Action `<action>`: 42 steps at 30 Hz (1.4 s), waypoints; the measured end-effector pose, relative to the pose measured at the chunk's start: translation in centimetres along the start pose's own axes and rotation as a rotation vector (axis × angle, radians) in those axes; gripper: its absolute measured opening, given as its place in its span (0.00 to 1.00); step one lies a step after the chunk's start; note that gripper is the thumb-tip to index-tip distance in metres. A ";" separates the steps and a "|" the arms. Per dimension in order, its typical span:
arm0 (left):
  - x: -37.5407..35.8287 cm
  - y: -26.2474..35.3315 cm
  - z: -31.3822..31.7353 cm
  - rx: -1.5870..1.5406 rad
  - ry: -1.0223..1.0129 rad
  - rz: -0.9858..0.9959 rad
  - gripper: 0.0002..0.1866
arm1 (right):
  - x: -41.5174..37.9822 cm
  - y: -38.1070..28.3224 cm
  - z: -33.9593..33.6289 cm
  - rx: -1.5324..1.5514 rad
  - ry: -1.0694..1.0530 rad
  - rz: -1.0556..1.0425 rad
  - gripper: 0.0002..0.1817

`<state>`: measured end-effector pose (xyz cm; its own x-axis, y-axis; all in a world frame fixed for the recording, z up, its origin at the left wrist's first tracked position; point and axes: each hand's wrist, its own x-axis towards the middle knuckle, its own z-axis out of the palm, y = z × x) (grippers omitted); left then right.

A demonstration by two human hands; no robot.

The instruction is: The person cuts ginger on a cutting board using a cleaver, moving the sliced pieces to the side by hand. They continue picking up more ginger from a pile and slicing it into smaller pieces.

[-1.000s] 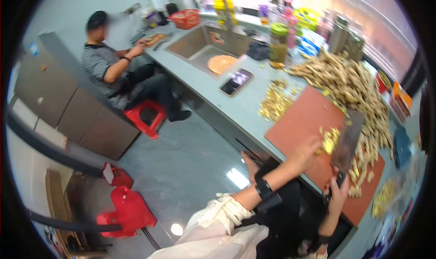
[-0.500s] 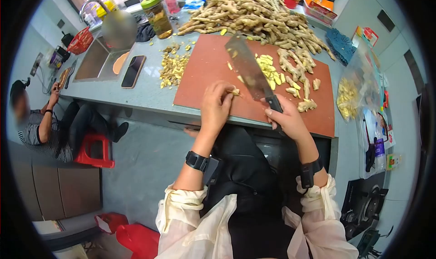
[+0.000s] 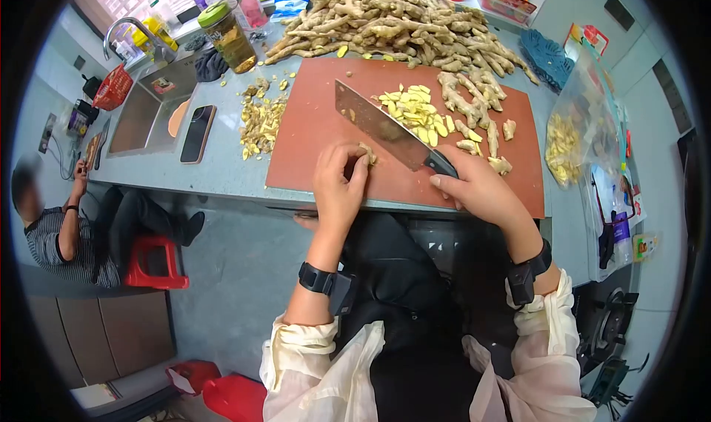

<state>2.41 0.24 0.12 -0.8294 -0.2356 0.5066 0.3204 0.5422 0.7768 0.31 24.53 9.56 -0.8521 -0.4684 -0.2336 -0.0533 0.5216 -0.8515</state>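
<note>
Kitchen, grey walls and floor. One long table (image 3: pixel 229 129), grey, running beyond the fingers and off to their left, with a steel sink (image 3: pixel 141 122) let into it.
One seated person (image 3: pixel 65 233), far left of the fingers, well apart.
One ginger heap (image 3: pixel 400 26), beyond the fingers; its loose roots could roll onto the board if the heap were knocked.
One red-brown board (image 3: pixel 304 100), under and beyond the fingers, near the table's front edge; a hard push might shift it.
Two bare hands. Left hand (image 3: pixel 337 185): fingers curled, thumb and fingertips nearly closed in a pinch. Right hand (image 3: pixel 481 189): fingers wrapped around a black handle.
One cleaver (image 3: pixel 381 129), its blade just beyond the left fingertips, broad side showing; whether its edge meets the board cannot be told. Main hazard: a small swing, or a damp grip, could bring steel onto those fingertips.
One lot of slices (image 3: pixel 415 111), beyond the blade; a sweep of it could scatter them.
One small ginger piece (image 3: pixel 368 153), pinched at the left fingertips, over the board; short and knobbly, it could slip or roll under pressure.
</note>
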 end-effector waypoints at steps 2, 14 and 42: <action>-0.1 -0.1 0.1 -0.029 0.005 0.005 0.05 | 0.2 0.3 0.1 -0.081 0.019 -0.040 0.18; -0.1 -0.1 0.2 -0.031 0.029 0.011 0.04 | 0.2 -2.0 0.0 -0.292 0.017 -0.170 0.17; -0.2 0.0 0.5 0.030 0.078 0.024 0.03 | 0.7 -2.2 0.6 -0.318 0.002 -0.083 0.18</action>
<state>2.35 0.65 -0.19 -0.7830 -0.2840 0.5534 0.3246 0.5724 0.7530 0.17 22.62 11.04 -0.8392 -0.5171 -0.1686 -0.2818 0.6785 -0.6784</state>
